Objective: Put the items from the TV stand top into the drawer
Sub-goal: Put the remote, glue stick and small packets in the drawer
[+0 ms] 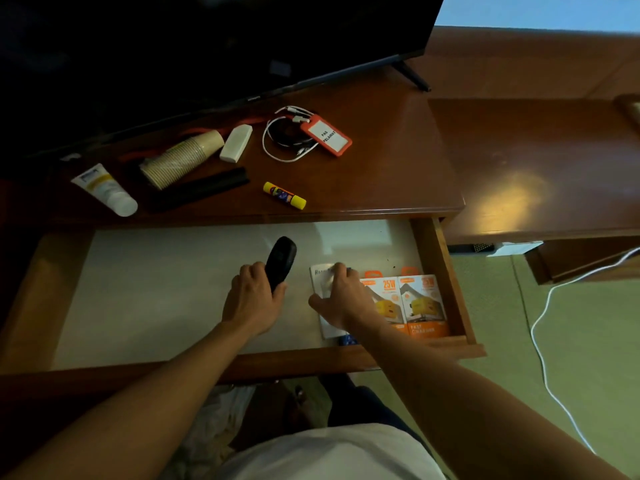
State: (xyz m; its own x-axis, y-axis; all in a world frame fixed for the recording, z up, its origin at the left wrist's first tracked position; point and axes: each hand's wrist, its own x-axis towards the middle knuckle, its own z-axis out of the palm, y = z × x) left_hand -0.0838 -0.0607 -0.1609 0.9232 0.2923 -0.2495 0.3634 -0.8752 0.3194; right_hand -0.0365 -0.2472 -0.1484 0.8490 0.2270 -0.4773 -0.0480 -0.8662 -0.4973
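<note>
Both hands are working inside the open drawer [446, 271]: the left hand [254, 299] is gripping a black remote [282, 259], its far end pointing away, while the right hand [341, 299] is pinching a white packet [320, 282] lying just beside two orange charger boxes [405, 303] at the drawer's right end. Up on the surface [398, 168], a glue stick [284, 195], a white tube [104, 190], stacked paper cups [181, 157], a white cable [277, 147] and an orange badge holder [326, 136] are waiting in front of the TV [207, 39].
</note>
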